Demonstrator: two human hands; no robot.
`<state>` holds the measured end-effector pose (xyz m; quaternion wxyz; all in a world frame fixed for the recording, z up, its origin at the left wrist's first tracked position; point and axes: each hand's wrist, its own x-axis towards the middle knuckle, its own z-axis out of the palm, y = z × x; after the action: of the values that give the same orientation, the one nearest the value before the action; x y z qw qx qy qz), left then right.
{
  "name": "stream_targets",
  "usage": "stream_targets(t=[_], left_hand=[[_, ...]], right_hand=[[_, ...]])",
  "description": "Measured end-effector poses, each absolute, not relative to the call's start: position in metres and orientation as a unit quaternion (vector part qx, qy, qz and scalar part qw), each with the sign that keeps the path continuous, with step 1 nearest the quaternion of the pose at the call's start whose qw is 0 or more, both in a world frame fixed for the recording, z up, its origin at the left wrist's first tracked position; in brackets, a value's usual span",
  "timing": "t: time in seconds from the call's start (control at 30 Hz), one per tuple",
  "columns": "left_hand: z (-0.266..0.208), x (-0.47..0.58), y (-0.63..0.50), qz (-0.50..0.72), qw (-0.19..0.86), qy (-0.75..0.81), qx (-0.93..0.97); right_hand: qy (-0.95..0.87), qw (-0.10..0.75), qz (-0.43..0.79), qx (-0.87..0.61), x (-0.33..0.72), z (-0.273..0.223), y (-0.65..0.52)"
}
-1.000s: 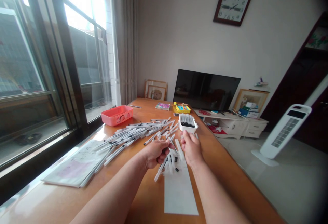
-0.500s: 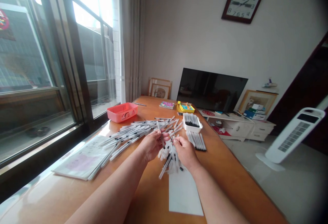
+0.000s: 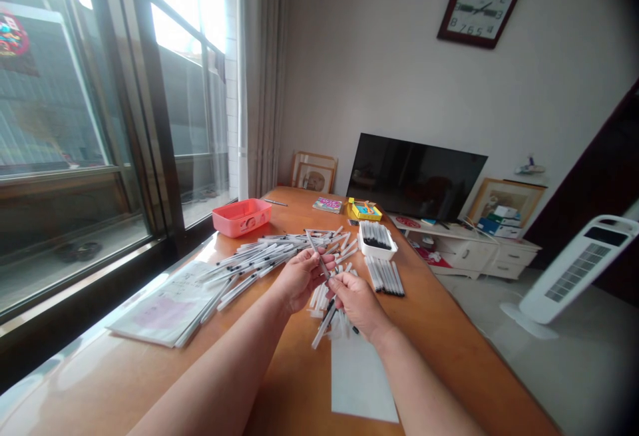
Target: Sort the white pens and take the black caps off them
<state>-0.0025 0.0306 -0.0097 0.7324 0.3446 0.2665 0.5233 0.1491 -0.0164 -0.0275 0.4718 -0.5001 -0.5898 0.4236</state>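
Observation:
A slim pen (image 3: 313, 243) with a clear barrel slants between my hands. My left hand (image 3: 301, 281) pinches its middle between thumb and fingers, the other fingers loosely curled. At the pen's lower end, my right hand (image 3: 357, 296) is closed with its fingertips pressed together; whether a cap is between them is too small to tell. Beneath my hands lies a small heap of clear and black pen parts (image 3: 322, 329), partly hidden by my right hand. Behind my left hand spreads a large pile of loose pens (image 3: 264, 253).
A white box (image 3: 378, 249) holds black-tipped pens, with a row of pens (image 3: 384, 277) beside it. Around the wooden table (image 3: 289, 383) are a red plastic basket (image 3: 242, 223), stacked papers (image 3: 160, 313), a white sheet (image 3: 362, 383), a yellow box (image 3: 367, 213) and a booklet (image 3: 327, 206).
My right hand has moved left and come up against the lower end of the pen in my left hand. The pen now slants more. The camera view has shifted slightly.

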Motion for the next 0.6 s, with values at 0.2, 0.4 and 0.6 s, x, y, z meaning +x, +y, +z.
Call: stream_targets(t=[0.2, 0.4, 0.6], left_hand=[[-0.0103, -0.0001, 0.0283, 0.544, 0.697, 0.298, 0.359], [-0.0126, 0.0013, 0.0301, 0.559, 0.687, 0.306, 0.349], [-0.0120, 0.0027, 0.0288, 0.556, 0.685, 0.317, 0.348]], right_hand=[[-0.625, 0.509, 0.334, -0.489, 0.1508, -0.0328, -0.0108], [-0.639, 0.492, 0.297, -0.511, 0.1516, -0.0328, -0.0102], [-0.642, 0.469, 0.317, -0.516, 0.1526, -0.0343, -0.0104]])
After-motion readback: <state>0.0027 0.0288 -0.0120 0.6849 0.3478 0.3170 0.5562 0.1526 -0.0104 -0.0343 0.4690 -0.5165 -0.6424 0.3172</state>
